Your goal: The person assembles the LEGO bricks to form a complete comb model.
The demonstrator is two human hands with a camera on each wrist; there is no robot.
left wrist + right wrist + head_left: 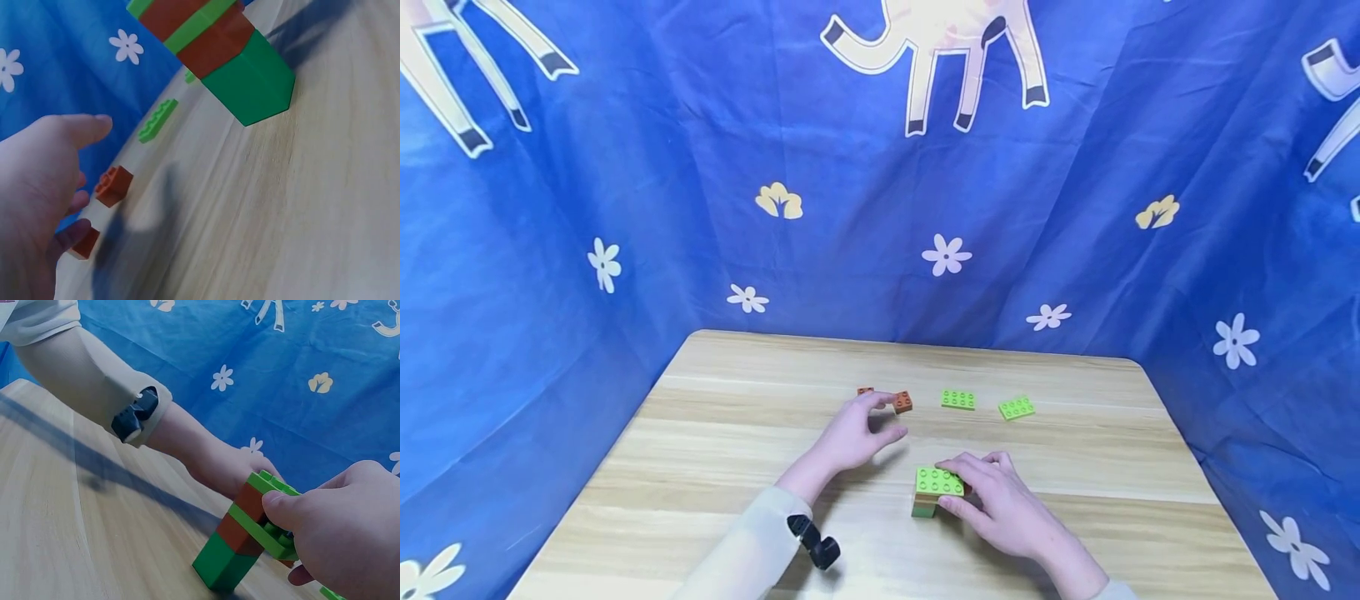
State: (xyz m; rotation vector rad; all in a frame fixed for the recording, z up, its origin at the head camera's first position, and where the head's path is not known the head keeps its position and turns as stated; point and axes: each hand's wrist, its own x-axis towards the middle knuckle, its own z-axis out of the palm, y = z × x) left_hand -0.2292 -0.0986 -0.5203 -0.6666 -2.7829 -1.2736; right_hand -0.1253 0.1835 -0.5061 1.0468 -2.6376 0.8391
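My right hand [1003, 510] grips a stack of toy building bricks [925, 502], thumb on the near side. In the right wrist view the stack has a dark green brick [226, 562] at its base, with brown bricks and light green plates alternating above. A light green studded plate [934, 480] tops it. My left hand [850, 435] reaches over the table with fingers spread. Its fingertips are beside a small brown brick [902, 403]; whether they touch it I cannot tell. A second brown brick [865, 390] is partly hidden behind that hand.
Two loose light green plates, one straight [958, 400] and one slanted [1017, 408], lie farther back on the wooden table [737, 417]. A blue patterned cloth [850, 275] encloses the table's back and sides. A black device [814, 542] is on the left wrist.
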